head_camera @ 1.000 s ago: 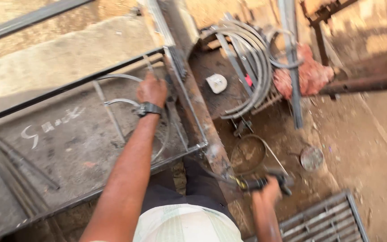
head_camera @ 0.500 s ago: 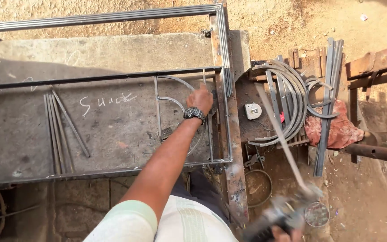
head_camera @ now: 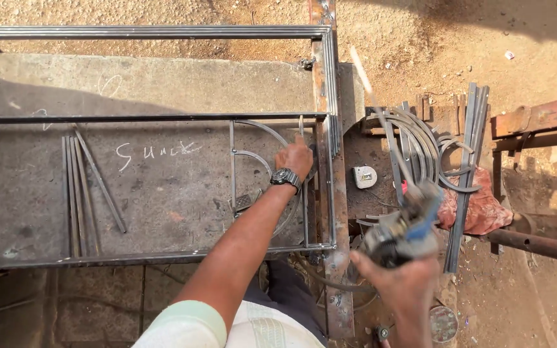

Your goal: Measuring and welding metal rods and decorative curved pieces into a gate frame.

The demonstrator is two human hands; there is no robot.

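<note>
My left hand (head_camera: 296, 156), with a dark wristwatch (head_camera: 285, 177) on it, rests closed on a thin upright bar and the curved rods (head_camera: 254, 136) inside a rectangular metal frame (head_camera: 149, 118) lying on a grey work slab (head_camera: 162, 84). My right hand (head_camera: 400, 277) is raised at the lower right and grips a blurred welding electrode holder (head_camera: 404, 225) with a blue part; a thin rod (head_camera: 381, 119) sticks up from it over the ground beside the slab.
Several loose straight rods (head_camera: 82, 187) lie on the slab's left part near a chalk scribble. Right of the frame lie bent rod arcs (head_camera: 420, 138), flat bars (head_camera: 469, 161), a small white tape measure (head_camera: 364, 176), a red cloth (head_camera: 481, 209) and rusty beams (head_camera: 536, 116).
My right hand has lifted the holder up from the ground into view. The view has swung so that the frame lies level. My left hand stays on the curved rods.
</note>
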